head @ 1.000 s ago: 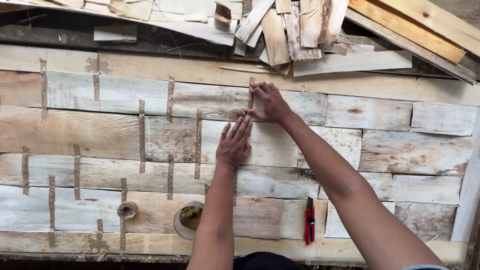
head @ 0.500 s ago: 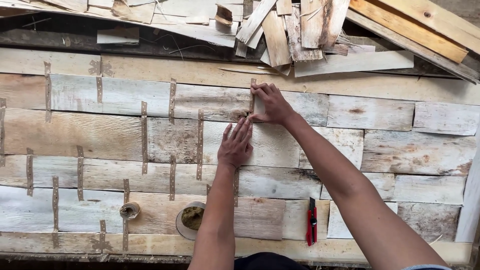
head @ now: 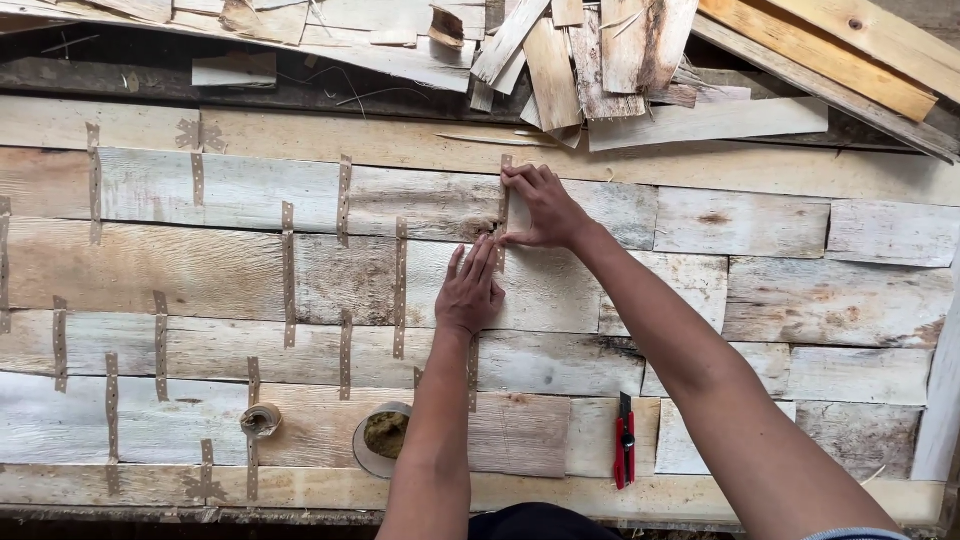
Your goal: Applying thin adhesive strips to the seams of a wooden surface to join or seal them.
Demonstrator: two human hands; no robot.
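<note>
Head view: veneer sheets (head: 560,290) laid edge to edge on a bench, seams crossed by brown perforated tape strips.

L hand (head: 472,290) flat, fingers together and extended, palm down on the sheet just below a seam; grips nothing.

R hand (head: 540,205) fingers curled, tips pressing a vertical tape strip (head: 506,200) onto the seam; strip runs from the upper board edge down toward the L fingertips.

Nearby: tape roll (head: 262,420) and a bigger roll (head: 380,440) by the near edge, red knife (head: 624,440) right of the L forearm, scrap pile (head: 560,60) at the far side.

Risk, my read: if L hand eases off, sheets could drift and the seam gap open under the tape; uneven R pressure could leave the strip skewed or wrinkled.

Vs 0.5 s ago: both hands at the same spot, R a touch lower on the strip; nothing else moved.
</note>
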